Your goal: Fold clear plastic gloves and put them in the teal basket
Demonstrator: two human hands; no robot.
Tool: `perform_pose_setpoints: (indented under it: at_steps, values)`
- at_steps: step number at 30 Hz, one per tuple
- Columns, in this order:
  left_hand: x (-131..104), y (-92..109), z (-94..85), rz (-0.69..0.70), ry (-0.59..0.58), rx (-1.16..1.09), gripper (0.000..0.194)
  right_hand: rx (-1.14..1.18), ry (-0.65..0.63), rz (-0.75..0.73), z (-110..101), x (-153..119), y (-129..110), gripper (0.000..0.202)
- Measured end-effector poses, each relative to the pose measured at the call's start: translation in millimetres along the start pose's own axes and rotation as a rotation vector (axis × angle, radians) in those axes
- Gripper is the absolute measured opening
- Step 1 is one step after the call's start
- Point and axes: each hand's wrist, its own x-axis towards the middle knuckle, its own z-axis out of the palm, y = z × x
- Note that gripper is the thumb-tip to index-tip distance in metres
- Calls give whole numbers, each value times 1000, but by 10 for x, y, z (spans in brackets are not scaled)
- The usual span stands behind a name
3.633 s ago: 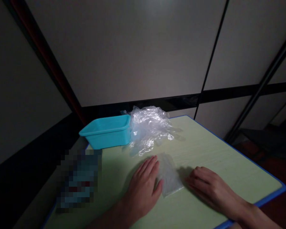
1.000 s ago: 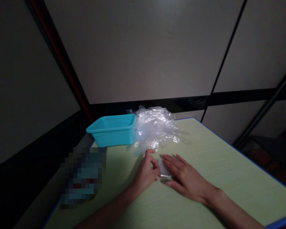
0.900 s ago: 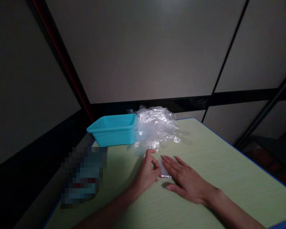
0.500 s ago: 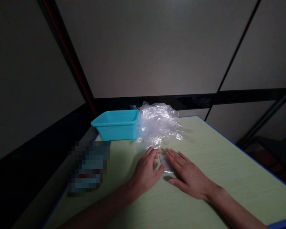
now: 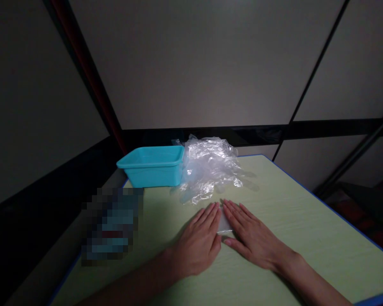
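Note:
A small folded piece of clear plastic (image 5: 224, 224) lies flat on the pale green table (image 5: 287, 212), between my hands and partly covered by them. My left hand (image 5: 201, 238) rests flat with its fingers stretched out along the left edge of the plastic. On the other side, my right hand (image 5: 251, 233) also lies flat, its fingers over the right edge and its thumb pointing left. Neither hand grasps anything. Just beyond the fingertips is a crumpled heap of clear plastic bags (image 5: 212, 165).
A turquoise plastic basin (image 5: 153, 173) stands at the back left, touching the bag heap. Nearer, at the table's left edge, sits a pixelated object (image 5: 115, 225) that I cannot make out. Wall panels (image 5: 204, 68) rise behind the table.
My left hand has gone from curled fingers to lying flat with fingers stretched, covering the plastic's left side. My right hand has stayed nearly still.

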Motion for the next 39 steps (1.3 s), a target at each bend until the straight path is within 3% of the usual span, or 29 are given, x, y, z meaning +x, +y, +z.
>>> perform_pose_setpoints:
  at_steps: [12, 27, 30, 33, 39]
  values:
    - [-5, -9, 47, 81, 74, 17, 61, -5, 12, 8, -8, -3, -10, 70]
    - [8, -49, 16, 114, -29, 38, 53, 54, -4, 41, 20, -3, -25, 68]
    - [1, -82, 8, 128, -33, 1, 58, 107, -51, 47, -10, 1, 8, 73]
    - [1, -112, -5, 103, -9, -112, 67, 213, -18, 23, -75, -21, 88, 77]
    - [25, -128, 4, -54, 136, -390, 66, 210, 143, -89, -245, -81, 197, 21]
